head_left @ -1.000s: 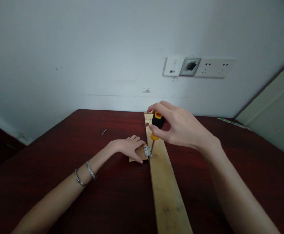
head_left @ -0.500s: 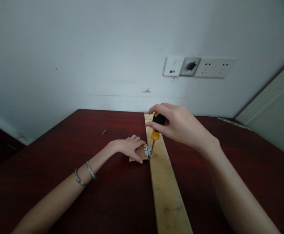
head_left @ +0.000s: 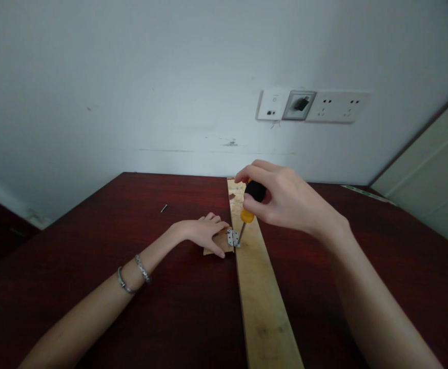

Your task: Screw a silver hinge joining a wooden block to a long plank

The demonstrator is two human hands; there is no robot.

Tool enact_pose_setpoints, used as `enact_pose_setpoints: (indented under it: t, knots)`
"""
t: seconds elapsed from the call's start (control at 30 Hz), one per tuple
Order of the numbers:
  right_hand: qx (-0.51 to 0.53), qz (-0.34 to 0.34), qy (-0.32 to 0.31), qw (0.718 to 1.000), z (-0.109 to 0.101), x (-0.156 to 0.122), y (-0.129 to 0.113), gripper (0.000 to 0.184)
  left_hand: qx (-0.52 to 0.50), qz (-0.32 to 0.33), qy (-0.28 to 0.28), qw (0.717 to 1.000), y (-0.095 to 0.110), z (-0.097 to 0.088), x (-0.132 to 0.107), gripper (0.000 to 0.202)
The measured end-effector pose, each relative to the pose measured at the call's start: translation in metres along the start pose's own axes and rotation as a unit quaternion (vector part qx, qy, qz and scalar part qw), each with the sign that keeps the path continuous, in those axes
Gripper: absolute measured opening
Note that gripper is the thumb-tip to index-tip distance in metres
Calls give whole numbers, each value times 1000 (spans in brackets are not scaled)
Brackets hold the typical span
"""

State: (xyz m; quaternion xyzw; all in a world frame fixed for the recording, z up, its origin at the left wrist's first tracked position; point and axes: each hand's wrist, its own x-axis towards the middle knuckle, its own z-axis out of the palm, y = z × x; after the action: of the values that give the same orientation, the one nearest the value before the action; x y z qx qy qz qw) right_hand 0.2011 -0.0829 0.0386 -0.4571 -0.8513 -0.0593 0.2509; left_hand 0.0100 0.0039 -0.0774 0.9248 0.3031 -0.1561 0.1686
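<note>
My right hand (head_left: 281,200) is closed around the black and yellow handle of a screwdriver (head_left: 249,201), whose tip stands on a small metal hinge (head_left: 232,238). The hinge joins a long pale wooden plank (head_left: 260,292) to a small wooden block (head_left: 221,242) on its left. My left hand (head_left: 203,231) lies flat on that block, fingers stretched out, pressing it against the dark red table (head_left: 131,287). Two bracelets circle my left wrist.
A loose screw (head_left: 164,208) lies on the table to the far left of the plank. The white wall behind carries a row of sockets (head_left: 312,105). A pale cabinet door (head_left: 431,184) stands at the right.
My right hand's fingers have turned around the screwdriver handle, hiding most of the yellow top. The left hand, block and plank have stayed where they were.
</note>
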Motion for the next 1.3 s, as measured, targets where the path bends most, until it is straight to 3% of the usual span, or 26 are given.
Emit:
enact_pose_setpoints:
  t: [0.33,0.5,0.73,0.9,1.2,1.3]
  knots:
    - [12,2,4,1000,-1,1,2,22,-3,1,3,1000,1,-1,-1,93]
    - [18,11,-11,1000,-2,0,2,40,1,-1,3,1000,1,-1,-1,93]
    - [-1,23,4,1000,0,1,5,25,0,6,6,1000,0,0,-1,95]
    - [1,7,-8,1000,-2,-1,3,40,2,1,6,1000,0,0,0,94]
    - [-3,23,8,1000,2,1,5,29,-2,2,8,1000,1,-1,-1,92]
    - [29,13,21,999,3,1,6,37,-3,-1,4,1000,0,0,0,93]
